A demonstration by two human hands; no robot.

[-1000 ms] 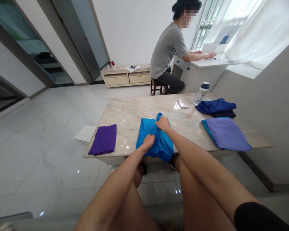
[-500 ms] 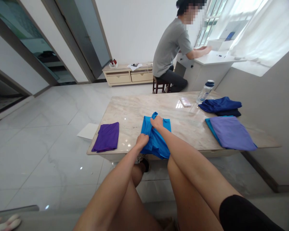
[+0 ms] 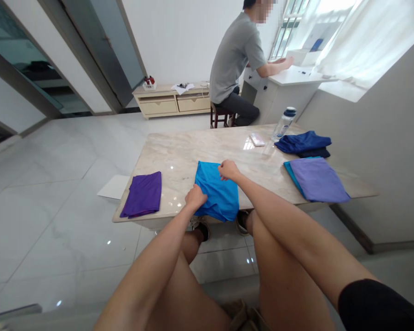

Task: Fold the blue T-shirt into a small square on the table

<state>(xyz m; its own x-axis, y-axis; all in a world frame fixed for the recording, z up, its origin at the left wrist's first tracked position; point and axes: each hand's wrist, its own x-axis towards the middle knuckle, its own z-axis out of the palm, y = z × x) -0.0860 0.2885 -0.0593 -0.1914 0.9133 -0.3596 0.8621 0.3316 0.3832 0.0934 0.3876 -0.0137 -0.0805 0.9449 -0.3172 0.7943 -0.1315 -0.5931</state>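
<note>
A bright blue garment (image 3: 218, 191) lies mostly flat on the marble-topped table (image 3: 179, 147), its near end hanging slightly over the front edge. My left hand (image 3: 196, 197) is closed on the garment's left side. At the far right corner, my right hand (image 3: 228, 170) has its fingers curled together on the cloth; the fingertips are partly hidden. To the left sits a folded purple garment (image 3: 142, 195). On the right are a lavender folded garment (image 3: 319, 179) with a teal one (image 3: 293, 177) under it, and a dark blue bundle (image 3: 303, 141) behind them.
A clear water bottle (image 3: 283, 124) stands near the far right of the table, beside a small blurred flat item (image 3: 257, 139). Beyond the table, a person in a grey shirt (image 3: 231, 59) sits at a white desk (image 3: 293, 78). A low cabinet (image 3: 158, 105) lines the wall.
The bunched fold under my right hand has been laid out, so the blue garment is flatter. My right hand stays at its far side, the left at its left side. The view has shifted slightly.
</note>
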